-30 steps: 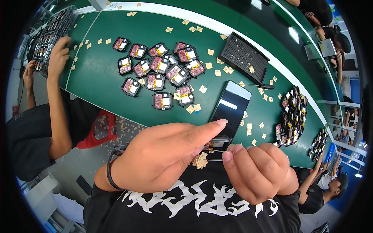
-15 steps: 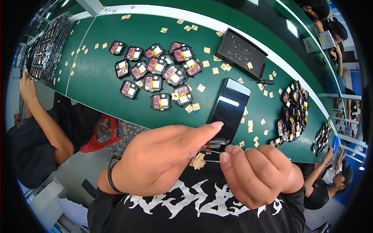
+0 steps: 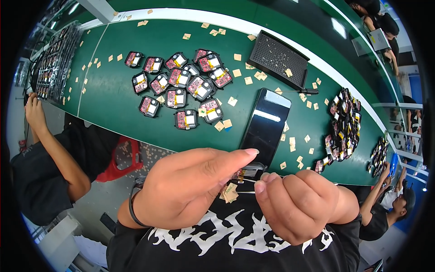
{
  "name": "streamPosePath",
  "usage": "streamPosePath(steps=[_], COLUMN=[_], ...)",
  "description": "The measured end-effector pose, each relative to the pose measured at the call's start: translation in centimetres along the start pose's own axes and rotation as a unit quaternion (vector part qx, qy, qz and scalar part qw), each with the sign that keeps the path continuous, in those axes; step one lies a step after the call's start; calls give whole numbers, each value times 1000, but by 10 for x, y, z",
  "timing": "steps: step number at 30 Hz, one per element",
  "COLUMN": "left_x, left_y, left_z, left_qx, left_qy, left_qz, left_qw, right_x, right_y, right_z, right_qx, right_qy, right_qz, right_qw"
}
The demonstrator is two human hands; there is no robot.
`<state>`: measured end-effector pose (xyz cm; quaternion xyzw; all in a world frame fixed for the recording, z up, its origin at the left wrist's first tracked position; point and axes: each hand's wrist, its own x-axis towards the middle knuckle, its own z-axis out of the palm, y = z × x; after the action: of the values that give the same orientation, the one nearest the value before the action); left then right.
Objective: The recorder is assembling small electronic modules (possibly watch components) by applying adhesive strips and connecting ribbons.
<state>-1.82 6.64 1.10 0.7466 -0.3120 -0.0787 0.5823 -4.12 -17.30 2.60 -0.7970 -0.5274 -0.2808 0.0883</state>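
In front of my chest, my left hand (image 3: 186,186) is closed around a small black electronic housing (image 3: 252,171), its thumb stretched along the top. The fingers hide most of the housing, though a bit of its board shows. My right hand (image 3: 299,206) pinches a thin metal tool (image 3: 245,180), whose tip reaches the housing; its exact kind is unclear. Several tan paper squares (image 3: 229,194) are bunched just below my left fingers. Beyond my hands, a black smartphone (image 3: 267,124) lies on the green table (image 3: 113,90).
Several open housings with red boards (image 3: 176,97) lie left of the phone. A black perforated tray (image 3: 267,56) and a screwdriver (image 3: 309,91) sit behind it. More units are piled right (image 3: 342,127). Tan squares are scattered around. Co-workers sit at left (image 3: 54,154) and right (image 3: 385,213).
The view has shifted slightly. My right hand and the metal tool have moved a little against the housing; my left hand keeps its hold.
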Motion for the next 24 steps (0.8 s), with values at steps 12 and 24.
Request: streamPosePath(steps=[12, 24], left_x=[3, 1], left_y=[-3, -10], left_z=[2, 4], left_qx=[-16, -67], left_qy=[-24, -44], left_qz=[-13, -100], left_qw=[1000, 992], right_x=[-4, -7], right_y=[-7, -9], right_z=[-3, -19], right_qx=[43, 0], right_qy=[-6, -62], right_qz=[44, 27], right_qw=[998, 998])
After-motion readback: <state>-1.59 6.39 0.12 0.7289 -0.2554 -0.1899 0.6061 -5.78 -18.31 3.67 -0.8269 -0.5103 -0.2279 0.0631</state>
